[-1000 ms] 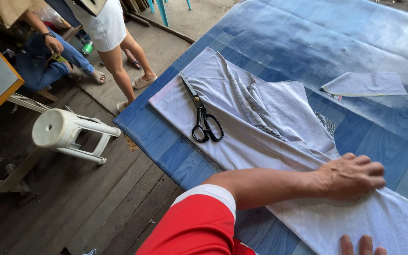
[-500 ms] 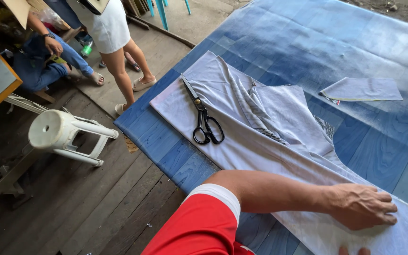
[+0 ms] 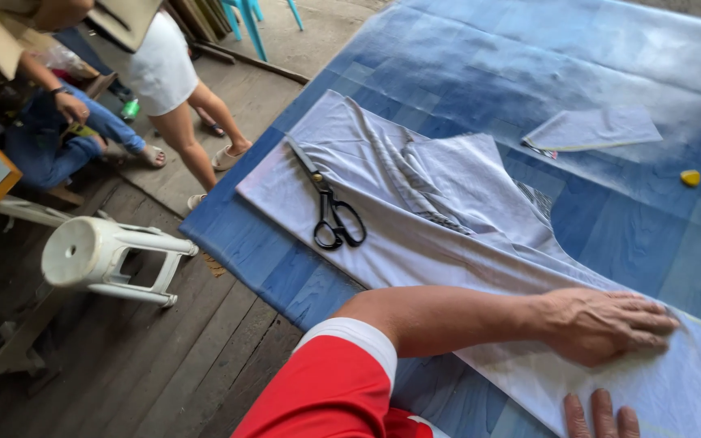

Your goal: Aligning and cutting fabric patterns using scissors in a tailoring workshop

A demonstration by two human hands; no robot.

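the left hand (image 3: pixel 602 324) lay flat, fingers spread, pressing the pale cut fabric (image 3: pixel 448 235) on the blue table (image 3: pixel 626 49), gripping nothing. only the right hand's (image 3: pixel 602 415) fingertips showed at the bottom edge, their grip impossible to tell. black scissors (image 3: pixel 330 211) rested on the fabric, well apart.

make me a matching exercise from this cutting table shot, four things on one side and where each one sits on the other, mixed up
Things:
1. black-handled scissors
2. small yellow chalk piece
3. white plastic stool
4. left hand

Places:
A. lying on its side on the wooden floor
B. pressed flat on the near end of the pale grey fabric
C. on the pale grey fabric, near its left edge
D. alone on the blue table cover, at the right

Pairs: 1-C, 2-D, 3-A, 4-B
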